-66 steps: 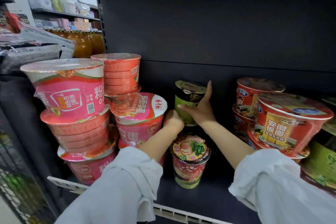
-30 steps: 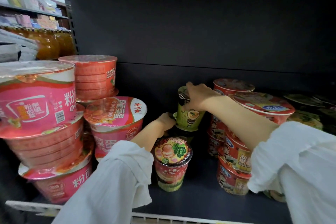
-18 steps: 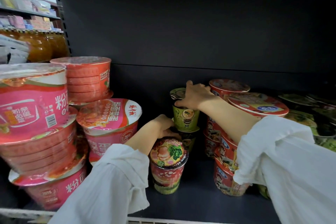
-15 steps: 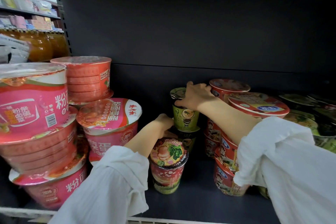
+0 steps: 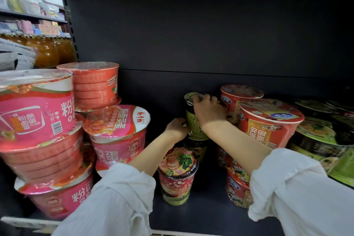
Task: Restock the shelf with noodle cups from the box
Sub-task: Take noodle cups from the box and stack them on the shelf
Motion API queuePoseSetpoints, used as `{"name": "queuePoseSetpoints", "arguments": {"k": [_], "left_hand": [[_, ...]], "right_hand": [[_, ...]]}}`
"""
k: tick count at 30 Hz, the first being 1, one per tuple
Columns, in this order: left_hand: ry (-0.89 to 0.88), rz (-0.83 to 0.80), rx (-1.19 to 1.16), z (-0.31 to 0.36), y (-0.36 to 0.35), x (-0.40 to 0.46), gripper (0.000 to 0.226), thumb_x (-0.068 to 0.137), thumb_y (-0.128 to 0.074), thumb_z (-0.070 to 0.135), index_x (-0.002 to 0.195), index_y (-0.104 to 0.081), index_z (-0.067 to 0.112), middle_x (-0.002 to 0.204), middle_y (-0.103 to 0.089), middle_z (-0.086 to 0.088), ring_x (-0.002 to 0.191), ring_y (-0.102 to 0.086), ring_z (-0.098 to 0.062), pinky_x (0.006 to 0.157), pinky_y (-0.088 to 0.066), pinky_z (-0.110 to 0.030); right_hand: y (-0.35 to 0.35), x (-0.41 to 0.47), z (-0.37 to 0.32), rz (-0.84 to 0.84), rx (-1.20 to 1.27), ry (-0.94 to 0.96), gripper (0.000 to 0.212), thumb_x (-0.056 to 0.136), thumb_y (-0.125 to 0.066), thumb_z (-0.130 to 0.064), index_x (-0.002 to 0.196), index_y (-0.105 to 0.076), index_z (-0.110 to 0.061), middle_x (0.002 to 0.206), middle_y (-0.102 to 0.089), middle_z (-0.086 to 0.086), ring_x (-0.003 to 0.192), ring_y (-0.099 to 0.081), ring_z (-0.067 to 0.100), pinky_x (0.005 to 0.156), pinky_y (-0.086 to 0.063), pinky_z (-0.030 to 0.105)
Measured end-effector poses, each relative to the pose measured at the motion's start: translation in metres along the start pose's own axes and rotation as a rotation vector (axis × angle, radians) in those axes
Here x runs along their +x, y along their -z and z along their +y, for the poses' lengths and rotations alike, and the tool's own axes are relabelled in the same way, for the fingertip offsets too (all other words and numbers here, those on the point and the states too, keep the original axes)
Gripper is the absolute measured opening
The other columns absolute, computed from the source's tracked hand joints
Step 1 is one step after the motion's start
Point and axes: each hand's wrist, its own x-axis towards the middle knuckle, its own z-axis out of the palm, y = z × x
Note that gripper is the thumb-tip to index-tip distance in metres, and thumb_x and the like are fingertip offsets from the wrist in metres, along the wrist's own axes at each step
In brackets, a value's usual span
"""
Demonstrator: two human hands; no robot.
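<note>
Behind the red cup point(image 5: 177, 175), both hands' fingers point(image 5: 199, 99) grip a half-hidden green cup point(image 5: 192, 122).

The dark shelf point(image 5: 210, 214) carried noodle containers along its whole width. At the left stood stacks of pink bowls point(image 5: 57, 199), the bottom one resting on the shelf near its pale front rail point(image 5: 23, 222). Near the middle a red floral cup point(image 5: 177, 176) stood upright on the shelf, and just behind it a dark cup point(image 5: 197, 147) bore a green cup point(image 5: 193, 122) on top. To the right rose a stack of red bowls point(image 5: 237, 191), and at the far right green-and-black bowls point(image 5: 325, 151) were piled.
</note>
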Motion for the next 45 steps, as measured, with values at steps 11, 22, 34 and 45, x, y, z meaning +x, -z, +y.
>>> {"name": "queuePoseSetpoints", "arguments": {"k": [11,22,34,45], "left_hand": [[-0.232,0.050,0.210,-0.017,0.023,-0.052,0.036,0.089,-0.048,0.004,0.124,-0.059,0.006,0.124,-0.061,-0.014,0.118,-0.056,-0.029,0.094,-0.044,-0.029],[-0.170,0.146,0.241,-0.046,0.017,-0.106,0.050,0.092,-0.047,0.005,0.141,-0.038,0.008,0.141,-0.040,-0.016,0.130,-0.041,-0.027,0.104,-0.030,-0.025],[0.120,0.027,-0.026,-0.009,-0.025,-0.115,0.042,0.092,-0.057,0.021,0.126,-0.044,0.001,0.117,-0.058,-0.018,0.101,-0.061,-0.030,0.084,-0.055,-0.041],[0.225,0.057,-0.338,-0.009,-0.048,-0.120,0.018,0.096,-0.050,0.017,0.109,-0.058,0.008,0.101,-0.061,-0.010,0.088,-0.059,-0.017,0.077,-0.055,-0.031]], "right_hand": [[-0.008,-0.068,-0.009,0.194,0.438,0.144,0.045,0.090,-0.051,-0.013,0.134,-0.044,-0.016,0.134,-0.040,0.009,0.117,-0.049,0.028,0.089,-0.049,0.033],[-0.047,-0.104,-0.026,-0.435,0.679,0.166,0.106,0.076,-0.071,-0.044,0.151,-0.002,-0.015,0.151,-0.013,0.012,0.141,-0.008,0.033,0.112,-0.018,0.036],[-0.032,-0.110,0.025,-0.436,0.294,0.288,0.057,0.082,-0.064,-0.032,0.130,-0.044,-0.010,0.128,-0.039,0.015,0.120,-0.037,0.032,0.097,-0.038,0.035],[-0.046,-0.106,0.037,-0.276,0.398,0.461,0.042,0.088,-0.061,-0.021,0.126,-0.052,-0.008,0.126,-0.053,0.013,0.116,-0.051,0.028,0.096,-0.045,0.036]]}}
